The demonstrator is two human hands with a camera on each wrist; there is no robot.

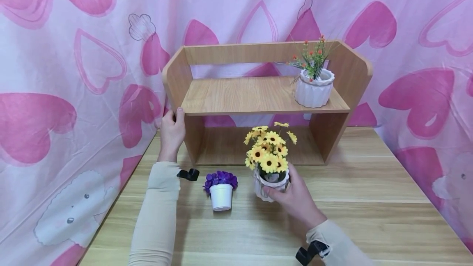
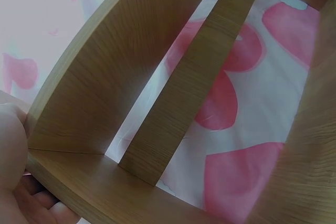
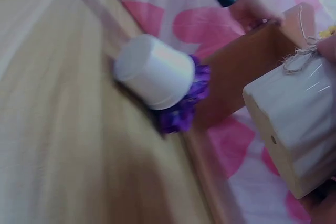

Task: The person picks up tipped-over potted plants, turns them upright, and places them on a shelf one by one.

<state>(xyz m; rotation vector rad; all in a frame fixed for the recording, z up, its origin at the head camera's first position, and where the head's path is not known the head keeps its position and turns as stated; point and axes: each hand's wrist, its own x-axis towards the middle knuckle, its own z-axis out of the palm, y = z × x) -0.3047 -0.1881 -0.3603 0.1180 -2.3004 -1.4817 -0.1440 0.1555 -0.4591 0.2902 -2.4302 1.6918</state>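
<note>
My left hand (image 1: pixel 173 132) grips the left side panel of a wooden shelf (image 1: pixel 236 95), thumb up and fingers curled round its edge; the left wrist view shows the fingertips (image 2: pixel 63 213) behind that panel. In my right hand (image 1: pixel 295 198) is a white ribbed flowerpot (image 1: pixel 271 186) with yellow flowers (image 1: pixel 269 151), held by its side in front of the shelf. Twine is tied round this flowerpot, and its underside shows in the right wrist view, raised off the table. Between the hands, a small white pot with purple flowers (image 1: pixel 221 192) lies tipped over on the table.
Another white ribbed flowerpot (image 1: pixel 314 89), with orange-red flowers, stands on the upper board at the right. The shelf rests at the back of a wooden table (image 1: pixel 388 200). Behind hangs a pink curtain (image 1: pixel 417 24) printed with hearts.
</note>
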